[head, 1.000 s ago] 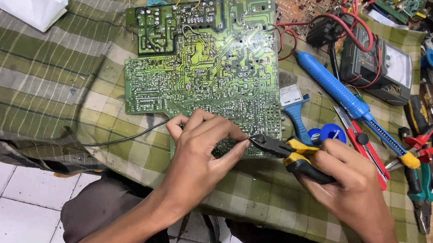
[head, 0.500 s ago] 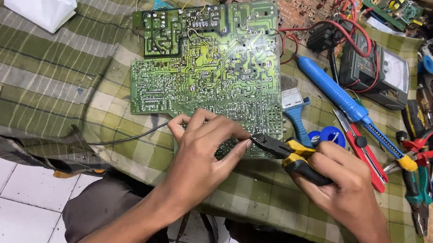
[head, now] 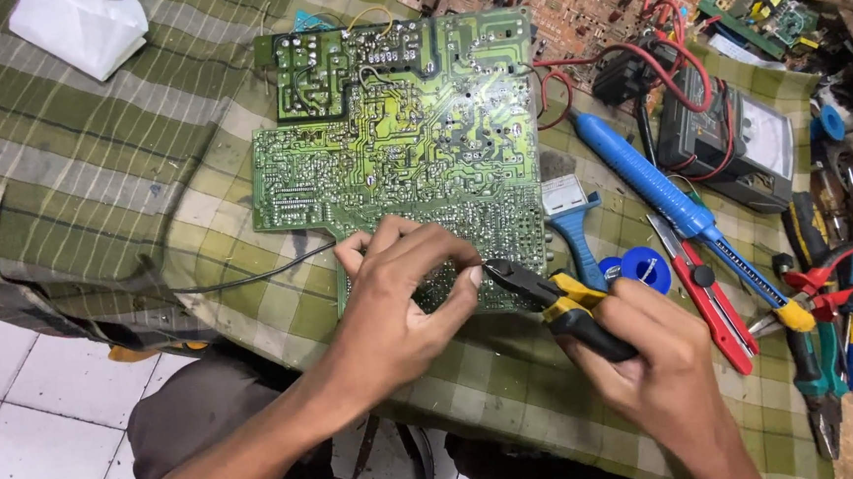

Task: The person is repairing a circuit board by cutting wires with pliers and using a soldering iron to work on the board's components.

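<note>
Now, the lines as they stand:

Landmark: green circuit board (head: 396,143), solder side up on the table (head: 78,192) with its checked green cloth.
Left hand (head: 406,305): on the board's near edge, fingers (head: 453,267) pinched narrow on something too small to make out.
Right hand (head: 650,349): just off the board's near right corner, fingers wrapped round the yellow-and-black handles of the cutters (head: 548,296).
Cutters: nose right at the left fingertips, over the board's near edge; whether the nose is parted, I cannot tell.
Just changed: very little — against half a second ago the nose sits at the same spot by the pinched fingertips, so the work holds at that one point on the board.
Against a second ago: both hands keep their grip; the board sits a touch differently in view, which looks like head movement.
Right of the board: blue soldering iron (head: 660,186), red knife (head: 706,296), meter (head: 736,142) with red leads.
Far left of the board: white cloth (head: 83,32).
</note>
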